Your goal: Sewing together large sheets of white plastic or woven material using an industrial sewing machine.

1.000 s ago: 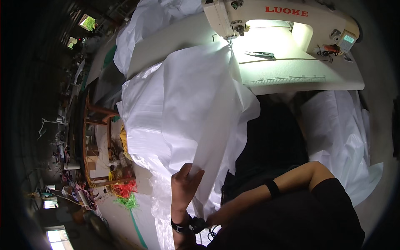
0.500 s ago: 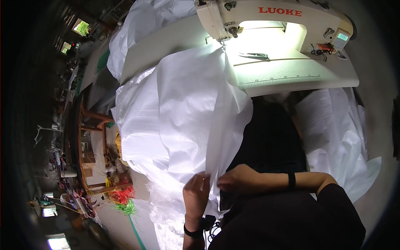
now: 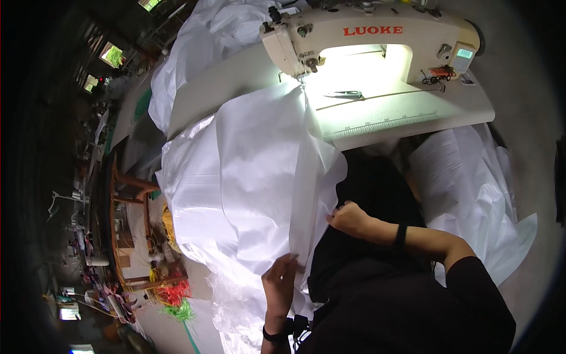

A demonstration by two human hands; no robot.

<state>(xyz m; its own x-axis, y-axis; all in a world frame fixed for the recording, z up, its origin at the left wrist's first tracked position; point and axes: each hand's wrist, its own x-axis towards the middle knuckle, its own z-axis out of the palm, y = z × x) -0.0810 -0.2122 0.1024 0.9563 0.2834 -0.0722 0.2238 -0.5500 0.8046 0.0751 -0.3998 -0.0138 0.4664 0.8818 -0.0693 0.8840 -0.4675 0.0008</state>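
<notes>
Nearest, left hand [image 3: 280, 283] flat against the hanging fold of white woven fabric [image 3: 253, 177], fingers straight, pinching nothing visible. Just beyond, right hand [image 3: 349, 218] closed on the fabric's right edge, fingers curled. Fabric draped off the tabletop [image 3: 413, 115] front edge, long axis running from lap up to the needle. Farther, cream sewing machine [image 3: 365, 35], small scissors [image 3: 345, 94] beside it.

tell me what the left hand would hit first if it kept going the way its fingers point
The left hand points up the frame, its fingertips already on the folded edge of the large white woven fabric sheet. Going on, it would probably just slide along that sheet toward the cream sewing machine; depth is unclear.
</notes>
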